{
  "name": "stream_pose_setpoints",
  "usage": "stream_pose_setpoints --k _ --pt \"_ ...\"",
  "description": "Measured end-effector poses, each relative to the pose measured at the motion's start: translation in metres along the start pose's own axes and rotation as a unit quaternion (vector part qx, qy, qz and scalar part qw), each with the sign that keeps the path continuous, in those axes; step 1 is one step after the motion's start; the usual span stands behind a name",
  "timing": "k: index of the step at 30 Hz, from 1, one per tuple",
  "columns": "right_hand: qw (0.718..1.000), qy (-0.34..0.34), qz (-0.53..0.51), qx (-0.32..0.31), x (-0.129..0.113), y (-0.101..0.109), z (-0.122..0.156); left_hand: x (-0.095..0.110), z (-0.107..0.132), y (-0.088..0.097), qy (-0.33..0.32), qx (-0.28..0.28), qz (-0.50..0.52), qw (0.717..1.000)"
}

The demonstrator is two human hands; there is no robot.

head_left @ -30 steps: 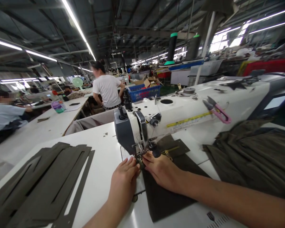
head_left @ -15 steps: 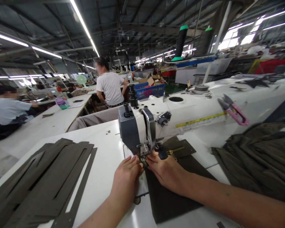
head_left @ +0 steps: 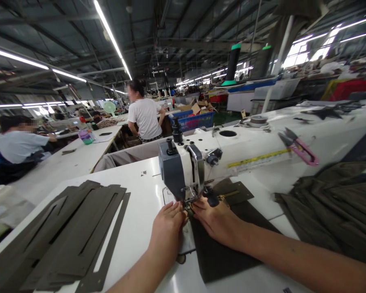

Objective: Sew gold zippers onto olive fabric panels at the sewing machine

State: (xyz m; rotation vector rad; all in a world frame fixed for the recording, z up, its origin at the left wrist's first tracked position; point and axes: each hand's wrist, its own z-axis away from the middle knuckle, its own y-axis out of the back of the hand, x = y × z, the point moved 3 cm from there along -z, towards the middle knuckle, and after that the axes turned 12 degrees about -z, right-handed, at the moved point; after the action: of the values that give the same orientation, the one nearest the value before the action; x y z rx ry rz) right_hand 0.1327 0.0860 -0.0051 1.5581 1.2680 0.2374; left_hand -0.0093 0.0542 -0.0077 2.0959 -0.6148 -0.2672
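Observation:
Dark olive fabric (head_left: 225, 260) lies under the sewing machine head (head_left: 178, 167), a strip with a yellow zipper (head_left: 230, 195) at its far end. My right hand (head_left: 218, 219) rests on this fabric just right of the presser foot, fingers closed on its edge. On the foot's other side is my left hand (head_left: 167, 228), its fingers pressed together and curled down close to the needle. Whatever lies between the left fingertips is hidden. The needle point is also hidden by the foot and fingers.
Slotted olive fabric pieces (head_left: 76, 236) are stacked at left. Crumpled olive cloth (head_left: 329, 203) lies at right. Pink-handled thread snips (head_left: 301, 150) rest on the machine arm, near a yellow measuring tape (head_left: 259, 158). Beyond are a seated person (head_left: 21, 142) and another person (head_left: 144, 118).
The view has shifted slightly, so the scene sits a little lower and further right. Both hands keep their places beside the presser foot; the fabric shows no clear movement.

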Motion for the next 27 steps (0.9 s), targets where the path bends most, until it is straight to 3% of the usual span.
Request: stream_pose_setpoints --k 27 --pt "0.999 -0.021 -0.036 0.009 0.0053 -0.0012 0.0024 -0.0055 0.0019 -0.0035 0.035 -0.024 -0.008 0.999"
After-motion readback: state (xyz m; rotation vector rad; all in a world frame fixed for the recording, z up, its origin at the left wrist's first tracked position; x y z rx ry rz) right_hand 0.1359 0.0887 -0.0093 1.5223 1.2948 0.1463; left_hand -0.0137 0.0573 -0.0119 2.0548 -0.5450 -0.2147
